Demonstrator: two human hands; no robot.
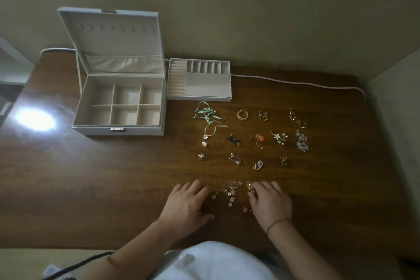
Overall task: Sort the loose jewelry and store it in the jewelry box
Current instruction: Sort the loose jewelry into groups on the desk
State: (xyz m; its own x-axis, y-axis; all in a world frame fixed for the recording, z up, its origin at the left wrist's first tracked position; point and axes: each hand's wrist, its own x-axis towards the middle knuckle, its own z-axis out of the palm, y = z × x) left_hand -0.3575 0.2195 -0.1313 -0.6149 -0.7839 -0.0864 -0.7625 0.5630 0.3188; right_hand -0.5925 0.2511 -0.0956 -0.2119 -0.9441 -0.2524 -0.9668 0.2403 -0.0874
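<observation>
A pale grey jewelry box (118, 130) stands open at the left of the brown table, its beige compartments bare. Its removable tray (198, 98) sits to the right of it. Small groups of jewelry lie spread in rows on the table: green ribbon pieces with pearls (208, 117), gold rings (242, 115), star earrings (258, 140), flower earrings (279, 137). A mixed heap of jewelry (231, 191) lies near the front. My left hand (188, 204) rests flat on the table left of the heap. My right hand (269, 202) has its fingers on gold pieces at the heap's right edge.
A white cable (295, 80) runs along the table's back edge by the wall. A bright light reflection (36, 119) shines on the table's left part. A wall corner stands at the far right.
</observation>
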